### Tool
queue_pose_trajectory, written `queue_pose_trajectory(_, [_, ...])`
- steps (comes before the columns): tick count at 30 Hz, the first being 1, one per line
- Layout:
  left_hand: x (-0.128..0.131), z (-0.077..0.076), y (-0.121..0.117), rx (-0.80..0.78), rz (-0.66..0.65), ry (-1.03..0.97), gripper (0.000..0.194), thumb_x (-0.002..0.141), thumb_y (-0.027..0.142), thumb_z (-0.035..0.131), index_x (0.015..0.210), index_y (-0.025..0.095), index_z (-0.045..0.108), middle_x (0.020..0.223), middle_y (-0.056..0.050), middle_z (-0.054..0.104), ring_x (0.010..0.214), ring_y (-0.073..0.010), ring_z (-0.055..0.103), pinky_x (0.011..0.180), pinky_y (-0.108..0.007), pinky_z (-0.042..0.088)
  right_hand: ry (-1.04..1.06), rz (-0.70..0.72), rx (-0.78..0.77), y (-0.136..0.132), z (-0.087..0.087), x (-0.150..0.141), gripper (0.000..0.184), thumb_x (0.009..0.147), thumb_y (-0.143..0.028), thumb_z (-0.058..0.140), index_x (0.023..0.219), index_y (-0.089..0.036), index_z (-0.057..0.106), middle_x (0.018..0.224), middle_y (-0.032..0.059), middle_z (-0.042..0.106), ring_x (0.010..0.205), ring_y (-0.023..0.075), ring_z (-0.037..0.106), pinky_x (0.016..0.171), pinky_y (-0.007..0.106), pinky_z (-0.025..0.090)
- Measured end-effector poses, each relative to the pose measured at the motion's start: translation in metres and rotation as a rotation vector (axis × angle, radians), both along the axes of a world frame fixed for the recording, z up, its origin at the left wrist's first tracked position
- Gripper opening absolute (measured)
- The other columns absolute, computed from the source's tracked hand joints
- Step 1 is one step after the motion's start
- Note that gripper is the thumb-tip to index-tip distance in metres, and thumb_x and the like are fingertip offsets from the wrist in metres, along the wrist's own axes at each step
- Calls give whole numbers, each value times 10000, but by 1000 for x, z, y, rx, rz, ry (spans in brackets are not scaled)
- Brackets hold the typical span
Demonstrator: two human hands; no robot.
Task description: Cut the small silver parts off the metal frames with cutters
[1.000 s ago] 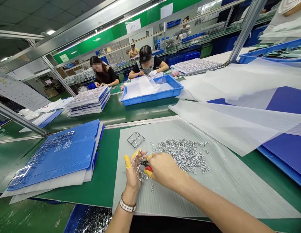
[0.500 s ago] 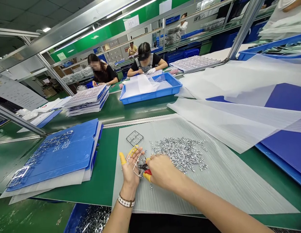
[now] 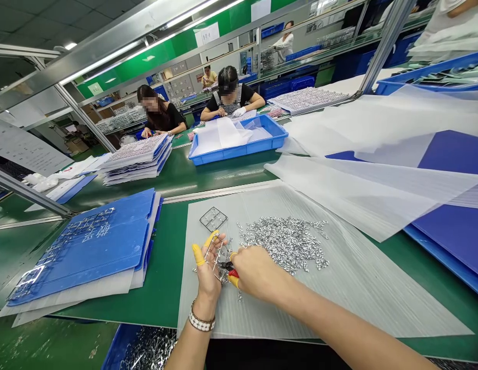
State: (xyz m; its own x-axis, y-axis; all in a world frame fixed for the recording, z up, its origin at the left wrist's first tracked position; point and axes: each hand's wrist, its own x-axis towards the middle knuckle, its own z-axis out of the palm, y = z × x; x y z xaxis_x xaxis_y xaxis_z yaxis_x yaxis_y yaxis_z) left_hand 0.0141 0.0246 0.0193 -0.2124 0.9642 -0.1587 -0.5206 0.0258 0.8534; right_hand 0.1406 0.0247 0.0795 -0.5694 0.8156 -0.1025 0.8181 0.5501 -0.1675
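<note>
Left hand (image 3: 210, 277), yellow finger cots (image 3: 198, 254), pinching stamped metal frame (image 3: 219, 259); right hand (image 3: 256, 272) closed on red-handled cutters (image 3: 233, 273) at frame; loose metal parts (image 3: 285, 244) heaped just beyond hands on corrugated plastic sheet (image 3: 339, 293)

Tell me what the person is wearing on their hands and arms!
The left hand has yellow rubber finger covers on its fingertips and a bracelet of white links with dark edges. The right hand has yellow finger covers too. The left forearm and right forearm show no sleeves.
</note>
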Motion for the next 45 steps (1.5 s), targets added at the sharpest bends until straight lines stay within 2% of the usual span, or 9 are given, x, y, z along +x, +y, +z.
queue_pose_trajectory(6, [-5,3,1,0,-6,-59,714,793,726,365,1024,133,687,1063,-146,690,969,-260,638,923,-370,438,8,-7,-2,2,-2,3,244,815,-351,573,825,-131,678,778,129,702,725,269,681,615,315,477])
queue_pose_trajectory(13, [-10,7,5,-48,-78,-203,723,828,692,326,1019,94,685,1076,-174,681,923,-265,658,709,-293,476,5,-111,51,14,-1,14,290,817,-382,545,858,-132,685,807,131,693,772,276,669,646,332,471])
queue_pose_trajectory(26, [-3,7,3,3,-54,-118,719,809,705,354,1008,103,693,1048,-164,694,938,-269,654,945,-379,418,21,-115,35,17,-5,12,282,806,-366,549,867,-129,688,812,137,697,777,283,674,647,336,472])
queue_pose_trajectory(31, [-1,5,1,16,-33,-64,704,800,708,376,1018,119,695,1049,-157,697,947,-268,651,965,-397,413,15,-109,36,17,-6,10,272,807,-355,553,865,-126,688,802,141,695,768,289,677,630,342,476])
queue_pose_trajectory(40, [-2,5,-1,21,-31,-51,720,802,717,356,1010,123,705,1061,-160,695,956,-272,652,949,-397,435,-4,-56,57,17,-8,8,143,811,-226,566,838,-138,675,805,129,699,737,255,676,585,299,449])
queue_pose_trajectory(45, [-19,11,-7,65,15,-30,729,804,724,337,1035,134,697,1093,-156,686,1009,-276,634,964,-402,434,12,-101,99,17,-10,21,201,818,-312,586,883,-137,660,831,125,686,807,270,649,656,320,440])
